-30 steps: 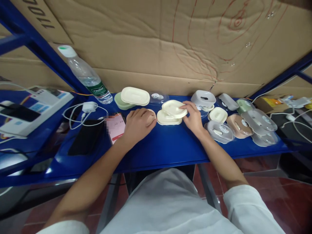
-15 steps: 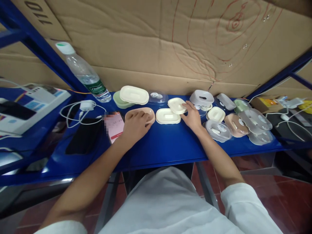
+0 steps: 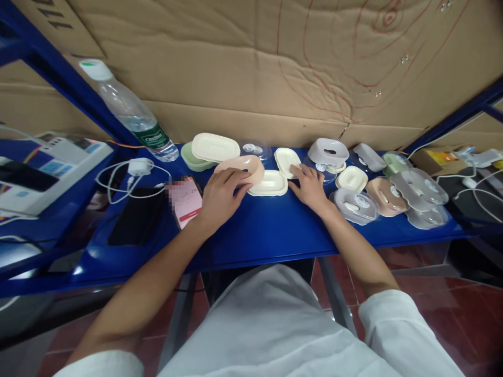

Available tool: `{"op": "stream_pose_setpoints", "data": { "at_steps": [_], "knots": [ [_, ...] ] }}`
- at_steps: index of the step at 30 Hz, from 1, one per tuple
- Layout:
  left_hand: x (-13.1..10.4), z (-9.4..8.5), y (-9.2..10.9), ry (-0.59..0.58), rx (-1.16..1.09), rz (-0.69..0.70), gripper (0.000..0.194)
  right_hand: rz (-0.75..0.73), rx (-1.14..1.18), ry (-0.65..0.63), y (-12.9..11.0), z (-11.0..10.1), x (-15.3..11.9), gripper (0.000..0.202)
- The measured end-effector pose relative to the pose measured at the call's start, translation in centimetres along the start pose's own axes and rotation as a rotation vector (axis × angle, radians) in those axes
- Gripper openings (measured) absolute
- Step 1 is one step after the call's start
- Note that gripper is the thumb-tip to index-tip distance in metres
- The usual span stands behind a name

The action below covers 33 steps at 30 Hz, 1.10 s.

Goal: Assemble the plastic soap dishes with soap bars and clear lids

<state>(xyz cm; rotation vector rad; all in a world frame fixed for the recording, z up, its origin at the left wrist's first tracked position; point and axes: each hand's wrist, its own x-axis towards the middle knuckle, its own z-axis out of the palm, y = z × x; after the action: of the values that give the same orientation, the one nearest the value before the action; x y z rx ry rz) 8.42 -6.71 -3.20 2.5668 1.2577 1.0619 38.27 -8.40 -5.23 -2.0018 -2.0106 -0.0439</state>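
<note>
My left hand (image 3: pixel 220 195) grips a peach oval plastic shell (image 3: pixel 243 166) and holds it tilted just above the blue shelf (image 3: pixel 259 235). Right beside it lies a cream oval tray (image 3: pixel 271 184) flat on the shelf. My right hand (image 3: pixel 310 186) rests with its fingertips on a cream oval lid (image 3: pixel 283 159) lying behind that tray. A cream lid on a green tray (image 3: pixel 210 149) sits further back to the left.
A water bottle (image 3: pixel 129 112) leans at the back left by a charger cable (image 3: pixel 131 175), a phone (image 3: pixel 184 201) and a black tablet (image 3: pixel 135 217). Several clear, cream and peach cases (image 3: pixel 389 195) crowd the shelf's right side. Cardboard (image 3: pixel 251 68) backs the shelf.
My left hand took hold of the peach shell and lifted it toward the cream tray. My right hand carried the cream lid off the tray and set it down behind.
</note>
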Motion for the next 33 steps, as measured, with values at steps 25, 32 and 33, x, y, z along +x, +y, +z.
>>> {"op": "stream_pose_setpoints", "data": {
  "at_steps": [25, 32, 33],
  "knots": [
    [-0.5, 2.2, -1.5, -0.111, -0.026, 0.020, 0.035, -0.327, 0.084, 0.001, -2.3, 0.1, -0.6, 0.071],
    [-0.3, 1.6, -0.9, -0.229, 0.098, 0.035, 0.024, -0.482, 0.098, -0.110, -2.3, -0.4, -0.6, 0.051],
    [-0.3, 1.5, -0.9, -0.234, 0.104, 0.036, 0.024, -0.495, 0.111, -0.115, -2.4, -0.4, -0.6, 0.050]
  ]
}}
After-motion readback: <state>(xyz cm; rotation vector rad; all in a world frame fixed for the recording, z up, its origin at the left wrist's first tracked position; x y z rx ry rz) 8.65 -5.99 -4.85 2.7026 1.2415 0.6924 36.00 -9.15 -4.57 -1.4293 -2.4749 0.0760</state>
